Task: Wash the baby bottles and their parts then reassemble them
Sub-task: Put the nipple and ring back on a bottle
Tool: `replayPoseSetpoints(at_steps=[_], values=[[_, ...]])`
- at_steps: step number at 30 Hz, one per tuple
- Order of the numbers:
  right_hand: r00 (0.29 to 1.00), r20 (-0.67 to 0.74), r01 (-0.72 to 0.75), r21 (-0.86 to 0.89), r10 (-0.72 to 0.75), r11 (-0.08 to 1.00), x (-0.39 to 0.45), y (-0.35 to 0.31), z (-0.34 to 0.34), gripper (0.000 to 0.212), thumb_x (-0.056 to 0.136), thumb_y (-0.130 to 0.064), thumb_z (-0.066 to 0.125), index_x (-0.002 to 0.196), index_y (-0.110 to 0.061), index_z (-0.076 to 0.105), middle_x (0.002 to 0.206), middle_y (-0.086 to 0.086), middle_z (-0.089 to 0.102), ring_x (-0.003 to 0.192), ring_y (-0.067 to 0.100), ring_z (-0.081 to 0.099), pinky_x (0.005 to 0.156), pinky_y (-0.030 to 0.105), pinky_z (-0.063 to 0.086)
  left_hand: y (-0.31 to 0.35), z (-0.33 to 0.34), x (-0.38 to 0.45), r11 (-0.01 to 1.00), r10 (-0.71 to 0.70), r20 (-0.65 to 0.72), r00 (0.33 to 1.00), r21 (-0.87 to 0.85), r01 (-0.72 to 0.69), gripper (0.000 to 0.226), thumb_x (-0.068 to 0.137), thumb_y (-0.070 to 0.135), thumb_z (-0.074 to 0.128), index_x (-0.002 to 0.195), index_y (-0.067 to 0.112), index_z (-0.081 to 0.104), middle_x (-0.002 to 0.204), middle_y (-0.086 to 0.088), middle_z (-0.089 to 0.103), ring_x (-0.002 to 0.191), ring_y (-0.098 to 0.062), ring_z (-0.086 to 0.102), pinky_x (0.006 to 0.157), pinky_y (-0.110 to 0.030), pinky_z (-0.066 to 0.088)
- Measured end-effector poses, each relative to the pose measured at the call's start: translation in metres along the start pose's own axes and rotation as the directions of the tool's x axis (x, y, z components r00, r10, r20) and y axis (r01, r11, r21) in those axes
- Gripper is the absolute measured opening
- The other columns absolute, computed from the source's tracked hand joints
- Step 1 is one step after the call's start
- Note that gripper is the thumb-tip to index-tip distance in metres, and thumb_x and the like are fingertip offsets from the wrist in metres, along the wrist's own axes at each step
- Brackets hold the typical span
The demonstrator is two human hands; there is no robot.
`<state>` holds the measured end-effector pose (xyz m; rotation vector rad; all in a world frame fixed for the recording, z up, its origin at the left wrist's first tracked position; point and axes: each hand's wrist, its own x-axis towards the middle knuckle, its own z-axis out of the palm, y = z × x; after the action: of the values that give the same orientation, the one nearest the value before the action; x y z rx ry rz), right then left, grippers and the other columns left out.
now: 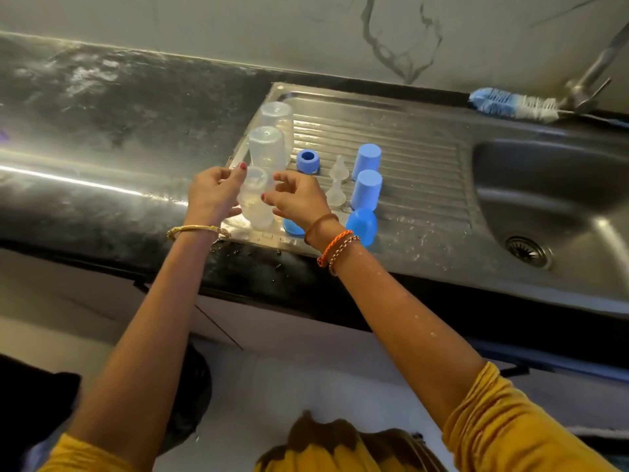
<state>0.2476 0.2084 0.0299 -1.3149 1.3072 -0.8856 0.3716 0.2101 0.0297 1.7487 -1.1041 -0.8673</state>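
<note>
Three clear baby bottles stand upside down along the left edge of the steel draining board (408,155): a far one (277,119), a middle one (267,146) and a near one (256,199). My left hand (212,194) and my right hand (297,199) hold the near bottle from either side with curled fingers. On the ribs lie a blue collar ring (308,160), two clear teats (338,183), and three blue caps (366,189). Another blue ring (293,229) shows under my right wrist.
The sink basin (544,206) with its drain lies to the right. A blue-and-white bottle brush (514,105) rests at the back near the tap (592,73). Black wet countertop (119,131) extends left. The marbled wall stands behind.
</note>
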Motion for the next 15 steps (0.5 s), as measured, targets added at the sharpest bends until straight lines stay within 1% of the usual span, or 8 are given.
replayPoseSetpoints(at_steps=[3, 5, 7, 9, 10, 12, 14, 15], values=[[0.999, -0.017, 0.051, 0.025, -0.05, 0.998, -0.012, -0.006, -0.008, 0.038, 0.082, -0.011, 0.067, 0.117, -0.002, 0.055, 0.114, 0.016, 0.062, 0.106, 0.026, 0.058, 0.093, 0.043, 0.05, 0.009, -0.005, -0.006, 0.996, 0.083, 0.011, 0.996, 0.033, -0.083, 0.035, 0.09, 0.035, 0.057, 0.103, 0.003, 0.061, 0.085, -0.008, 0.061, 0.062, -0.01, 0.056, 0.051, -0.015, 0.053], [0.995, -0.032, 0.097, 0.038, -0.096, 0.995, -0.021, -0.014, -0.025, 0.042, 0.083, -0.015, 0.066, 0.121, -0.002, 0.053, 0.116, 0.016, 0.061, 0.105, 0.026, 0.059, 0.09, 0.039, 0.052, 0.027, -0.004, -0.014, 0.986, 0.166, 0.01, 0.986, 0.01, -0.166, 0.029, 0.087, 0.035, 0.061, 0.091, 0.006, 0.063, 0.075, -0.005, 0.06, 0.059, -0.01, 0.056, 0.052, -0.016, 0.054], [0.985, -0.063, 0.165, 0.07, -0.161, 0.984, -0.032, -0.024, -0.045, 0.042, 0.086, -0.017, 0.064, 0.124, -0.002, 0.051, 0.118, 0.015, 0.059, 0.106, 0.024, 0.059, 0.085, 0.034, 0.054, 0.052, -0.002, -0.027, 0.968, 0.245, 0.044, 0.969, -0.07, -0.241, 0.026, 0.086, 0.035, 0.062, 0.08, 0.009, 0.063, 0.076, -0.008, 0.06, 0.06, -0.012, 0.057, 0.055, -0.019, 0.056], [0.96, -0.136, 0.256, 0.064, -0.245, 0.965, -0.045, -0.032, -0.08, 0.04, 0.088, -0.02, 0.061, 0.125, -0.008, 0.051, 0.117, 0.008, 0.059, 0.106, 0.019, 0.058, 0.08, 0.029, 0.054, 0.08, 0.017, -0.042, 0.939, 0.307, 0.138, 0.942, -0.202, -0.277, 0.031, 0.09, 0.035, 0.057, 0.083, 0.005, 0.063, 0.079, -0.011, 0.06, 0.061, -0.014, 0.057, 0.059, -0.022, 0.056], [0.95, -0.15, 0.283, 0.041, -0.274, 0.958, -0.048, -0.032, -0.094, 0.04, 0.087, -0.023, 0.062, 0.124, -0.011, 0.052, 0.113, 0.004, 0.06, 0.104, 0.017, 0.058, 0.079, 0.029, 0.054, 0.09, 0.026, -0.048, 0.931, 0.305, 0.18, 0.935, -0.264, -0.253, 0.034, 0.093, 0.036, 0.052, 0.084, 0.005, 0.063, 0.079, -0.011, 0.06, 0.06, -0.013, 0.057, 0.06, -0.023, 0.055], [0.928, -0.211, 0.303, -0.053, -0.307, 0.952, -0.057, -0.026, -0.131, 0.041, 0.083, -0.026, 0.067, 0.121, -0.017, 0.053, 0.108, -0.002, 0.059, 0.104, 0.016, 0.059, 0.084, 0.036, 0.054, 0.108, 0.058, -0.06, 0.92, 0.271, 0.327, 0.905, -0.366, -0.143, 0.041, 0.097, 0.04, 0.041, 0.08, 0.01, 0.063, 0.077, -0.006, 0.062, 0.06, -0.012, 0.059, 0.062, -0.021, 0.055], [0.9, -0.323, 0.256, -0.148, -0.292, 0.955, -0.069, -0.013, -0.175, 0.047, 0.077, -0.029, 0.073, 0.118, -0.019, 0.053, 0.109, -0.004, 0.057, 0.106, 0.017, 0.058, 0.088, 0.042, 0.052, 0.122, 0.101, -0.074, 0.925, 0.247, 0.486, 0.838, -0.375, -0.055, 0.045, 0.098, 0.041, 0.034, 0.081, 0.013, 0.064, 0.078, -0.005, 0.063, 0.063, -0.013, 0.06, 0.064, -0.02, 0.054], [0.878, -0.384, 0.218, -0.21, -0.286, 0.953, -0.074, -0.005, -0.197, 0.051, 0.074, -0.031, 0.075, 0.119, -0.018, 0.053, 0.108, -0.005, 0.056, 0.105, 0.016, 0.057, 0.089, 0.041, 0.052, 0.125, 0.123, -0.08, 0.926, 0.249, 0.537, 0.806, -0.376, -0.036, 0.044, 0.099, 0.04, 0.034, 0.083, 0.012, 0.065, 0.078, -0.004, 0.063, 0.064, -0.013, 0.06, 0.064, -0.019, 0.054]])
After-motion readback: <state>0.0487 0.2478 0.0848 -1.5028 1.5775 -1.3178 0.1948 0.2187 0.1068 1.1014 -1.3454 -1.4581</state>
